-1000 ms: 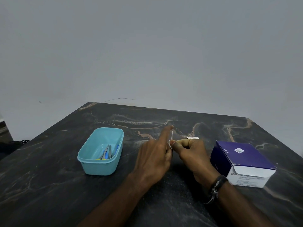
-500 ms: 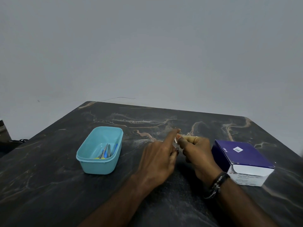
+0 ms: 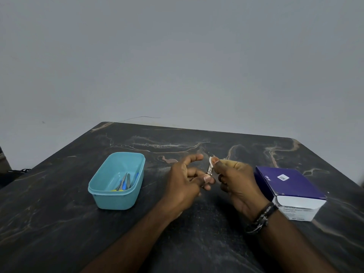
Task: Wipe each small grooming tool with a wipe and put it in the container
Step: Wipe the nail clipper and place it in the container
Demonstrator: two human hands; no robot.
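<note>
The small silvery metal grooming tool (image 3: 210,171) stood steeply between the two hands above the dark marbled bench (image 3: 59,223), its long axis running up and away. The left hand (image 3: 187,181) pinched its lower end; the right hand (image 3: 235,179) pinched a small white wipe (image 3: 211,160) round its upper end. The turquoise plastic container (image 3: 118,180) lay leftward, nearer the left hand.
</note>
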